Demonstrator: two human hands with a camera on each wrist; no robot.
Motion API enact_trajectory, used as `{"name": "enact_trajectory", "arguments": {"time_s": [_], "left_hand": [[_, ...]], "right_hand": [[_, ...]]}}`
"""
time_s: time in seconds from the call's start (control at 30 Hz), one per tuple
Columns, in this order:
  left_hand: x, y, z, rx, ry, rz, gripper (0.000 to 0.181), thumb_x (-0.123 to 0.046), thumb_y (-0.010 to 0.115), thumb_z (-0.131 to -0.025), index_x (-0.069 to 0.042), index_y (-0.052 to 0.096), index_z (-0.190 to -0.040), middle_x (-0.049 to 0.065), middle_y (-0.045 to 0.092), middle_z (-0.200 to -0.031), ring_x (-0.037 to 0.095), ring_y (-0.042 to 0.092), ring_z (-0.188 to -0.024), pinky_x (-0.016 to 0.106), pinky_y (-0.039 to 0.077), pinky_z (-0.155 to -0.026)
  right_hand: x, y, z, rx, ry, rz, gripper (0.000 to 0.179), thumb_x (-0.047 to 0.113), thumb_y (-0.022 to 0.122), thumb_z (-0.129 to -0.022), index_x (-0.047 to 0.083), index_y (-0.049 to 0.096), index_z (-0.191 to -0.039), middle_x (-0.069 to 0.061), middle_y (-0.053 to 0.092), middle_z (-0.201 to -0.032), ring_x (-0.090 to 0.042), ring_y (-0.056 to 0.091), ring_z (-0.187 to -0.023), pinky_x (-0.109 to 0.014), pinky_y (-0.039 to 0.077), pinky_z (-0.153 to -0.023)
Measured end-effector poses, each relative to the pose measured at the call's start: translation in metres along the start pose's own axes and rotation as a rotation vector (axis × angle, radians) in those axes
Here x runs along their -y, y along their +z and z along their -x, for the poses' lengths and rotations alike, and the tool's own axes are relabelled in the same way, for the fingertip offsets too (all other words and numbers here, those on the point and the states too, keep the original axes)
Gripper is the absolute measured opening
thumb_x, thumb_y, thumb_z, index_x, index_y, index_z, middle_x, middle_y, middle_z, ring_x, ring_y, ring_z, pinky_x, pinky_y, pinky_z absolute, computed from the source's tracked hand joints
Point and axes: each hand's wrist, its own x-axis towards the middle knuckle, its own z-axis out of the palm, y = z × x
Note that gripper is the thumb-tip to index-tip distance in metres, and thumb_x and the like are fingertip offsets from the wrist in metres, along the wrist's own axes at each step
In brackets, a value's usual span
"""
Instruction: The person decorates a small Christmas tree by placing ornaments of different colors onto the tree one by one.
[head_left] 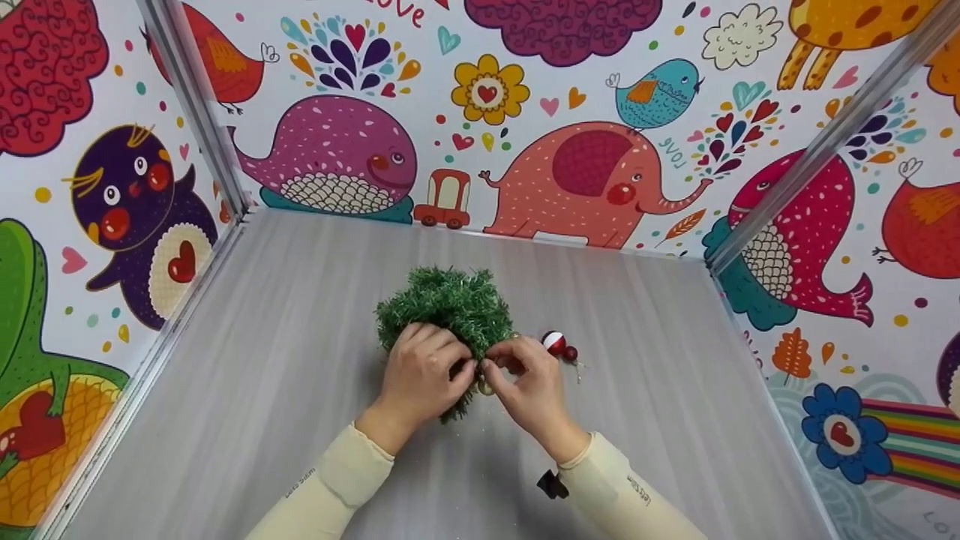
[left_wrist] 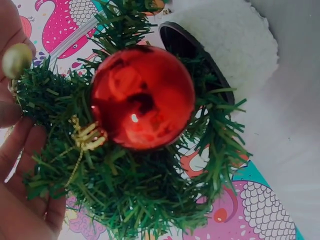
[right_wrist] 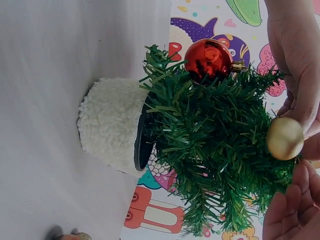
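Observation:
A small artificial Christmas tree (head_left: 442, 304) stands in a pot with a white fleecy cover (right_wrist: 111, 125). My left hand (head_left: 426, 369) pinches a branch near the top of the tree. Across from it, my right hand (head_left: 531, 381) pinches at the same tip, beside a gold ball ornament (right_wrist: 285, 138); its fingertips meet what looks like the ornament's hanging loop, partly hidden by the fingers. The gold ball (left_wrist: 16, 61) also shows at the edge of the left wrist view. A shiny red ball ornament (left_wrist: 143, 98) with a gold cap and cord hangs among the green branches.
Right of the tree, a red-and-white ornament (head_left: 553, 343) and a smaller red ball (head_left: 571, 353) lie on the grey table (head_left: 300, 300). Printed cartoon panels (head_left: 450, 165) with metal edges enclose the table at the back and sides.

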Motion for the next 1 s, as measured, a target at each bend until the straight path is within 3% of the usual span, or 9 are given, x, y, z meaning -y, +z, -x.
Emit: {"name": "enact_trajectory", "arguments": {"time_s": [0.17,0.57,0.8,1.0], "left_hand": [[0.000,-0.001,-0.001,0.004,-0.004,-0.002,0.008,-0.019,0.075,-0.080,-0.014,0.073,-0.074,-0.004,0.065,-0.076,0.023,0.062,-0.076,0.040,0.048,-0.079],[0.000,0.000,0.000,-0.005,0.006,0.005,0.011,-0.023,0.077,-0.079,-0.016,0.071,-0.072,-0.004,0.065,-0.075,0.023,0.062,-0.076,0.041,0.048,-0.078],[-0.001,-0.001,0.000,-0.012,0.011,0.000,0.013,-0.025,0.077,-0.078,-0.014,0.072,-0.073,-0.003,0.065,-0.076,0.024,0.062,-0.076,0.042,0.048,-0.078],[-0.001,-0.002,-0.002,-0.105,0.038,0.002,0.013,-0.024,0.077,-0.076,-0.012,0.071,-0.077,0.000,0.065,-0.080,0.025,0.062,-0.078,0.043,0.049,-0.077]], "right_hand": [[0.000,-0.002,0.000,-0.013,-0.014,0.017,0.007,0.011,0.073,-0.087,0.015,0.072,-0.093,0.008,0.064,-0.086,-0.017,0.056,-0.069,-0.028,0.046,-0.058],[-0.006,-0.007,0.005,-0.048,-0.053,0.026,0.013,0.006,0.072,-0.086,0.014,0.072,-0.096,0.006,0.064,-0.086,-0.011,0.054,-0.069,-0.036,0.048,-0.054],[-0.007,-0.011,0.007,-0.048,-0.023,0.031,0.012,0.008,0.070,-0.087,0.014,0.072,-0.097,0.005,0.062,-0.085,-0.007,0.055,-0.070,-0.025,0.047,-0.057],[-0.012,-0.014,0.010,-0.053,-0.023,0.035,0.016,0.004,0.072,-0.084,0.013,0.072,-0.098,0.001,0.063,-0.082,-0.011,0.057,-0.068,-0.024,0.048,-0.057]]}}
